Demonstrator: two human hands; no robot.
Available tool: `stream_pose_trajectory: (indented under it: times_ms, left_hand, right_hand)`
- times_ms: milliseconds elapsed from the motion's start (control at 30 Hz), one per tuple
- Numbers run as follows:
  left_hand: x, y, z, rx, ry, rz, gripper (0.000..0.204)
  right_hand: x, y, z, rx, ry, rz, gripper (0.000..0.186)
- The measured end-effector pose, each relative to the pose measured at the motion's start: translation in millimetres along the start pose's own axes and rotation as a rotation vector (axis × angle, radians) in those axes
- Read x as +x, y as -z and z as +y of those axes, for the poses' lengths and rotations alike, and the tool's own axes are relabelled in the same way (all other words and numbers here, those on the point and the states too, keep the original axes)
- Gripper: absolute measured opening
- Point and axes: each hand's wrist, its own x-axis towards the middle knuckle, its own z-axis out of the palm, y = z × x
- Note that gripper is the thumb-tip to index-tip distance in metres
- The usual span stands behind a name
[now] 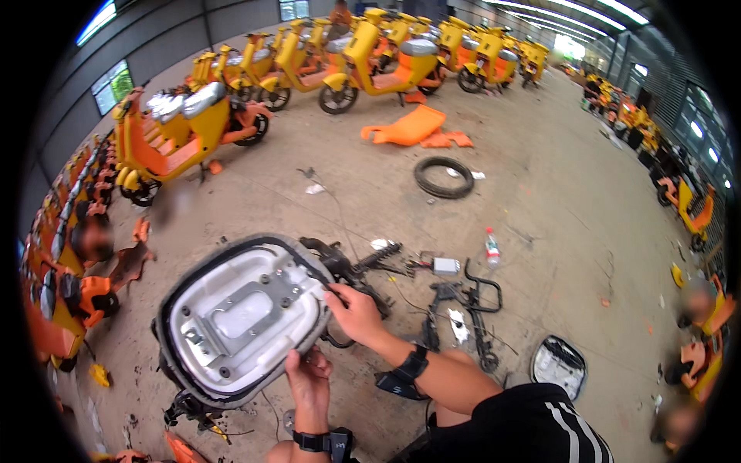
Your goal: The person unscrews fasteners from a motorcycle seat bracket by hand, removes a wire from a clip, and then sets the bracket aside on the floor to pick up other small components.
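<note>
A seat with its underside up point(245, 312) fills the lower middle left, showing a white plastic base, a metal plate with bolts and a dark rim. My left hand point(309, 374) holds its near right edge from below, fingers curled at the rim. My right hand point(353, 312) grips the right edge higher up, fingers closed on it near a corner. Dark metal frame parts point(347, 262) lie behind and partly under the seat. Both my wrists carry black strapped devices.
Yellow scooters point(363, 62) stand in rows behind and at both sides. An orange panel point(409, 127), a tyre point(421, 177), a bottle point(492, 247), a silver box point(446, 266), a black tubular frame point(482, 309) and another seat piece point(557, 369) lie on the concrete floor point(540, 216).
</note>
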Motion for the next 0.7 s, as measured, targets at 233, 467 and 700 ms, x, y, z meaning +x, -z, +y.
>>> stream_pose_trajectory:
  times_ms: [233,467,700]
  left_hand:
    - [5,17,-4,-0.067,0.097,-0.057,0.039]
    - [5,26,-6,-0.128,0.175,-0.094,0.034]
    - [1,19,-6,-0.078,-0.015,-0.093,0.05]
  right_hand:
    - [6,-6,32,0.062,-0.024,-0.05,0.038]
    - [5,-5,21,0.246,-0.102,-0.093,0.033]
    - [5,-7,17,0.238,-0.139,-0.103,0.027]
